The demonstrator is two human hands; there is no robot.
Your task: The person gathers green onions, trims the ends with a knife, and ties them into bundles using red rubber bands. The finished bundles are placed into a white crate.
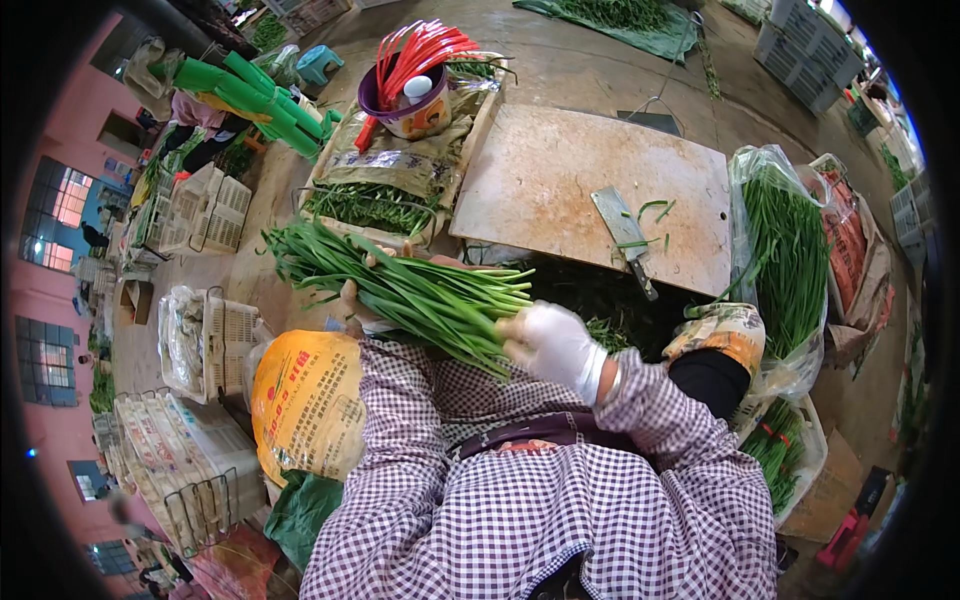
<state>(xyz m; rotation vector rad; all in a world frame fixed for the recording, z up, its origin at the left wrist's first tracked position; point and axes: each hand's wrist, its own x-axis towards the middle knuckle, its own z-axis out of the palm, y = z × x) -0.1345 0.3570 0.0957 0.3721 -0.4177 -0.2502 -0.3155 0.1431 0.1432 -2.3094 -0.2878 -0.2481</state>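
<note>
A thick bunch of long green chives lies across in front of my chest, its pale stem ends to the right and its leaf tips to the left. My left hand is wrapped round the leafy part, mostly hidden by the leaves. At the stem ends, my white-gloved right hand closes on the lower stalks with curled fingers. Beyond the bunch, a cleaver with a dark handle rests on a stained white board, a few cut green bits beside it.
A purple bucket of red ties stands on a covered crate of greens at the far left of the board. On the right is a clear bag of chives. A yellow sack and plastic crates stand to my left.
</note>
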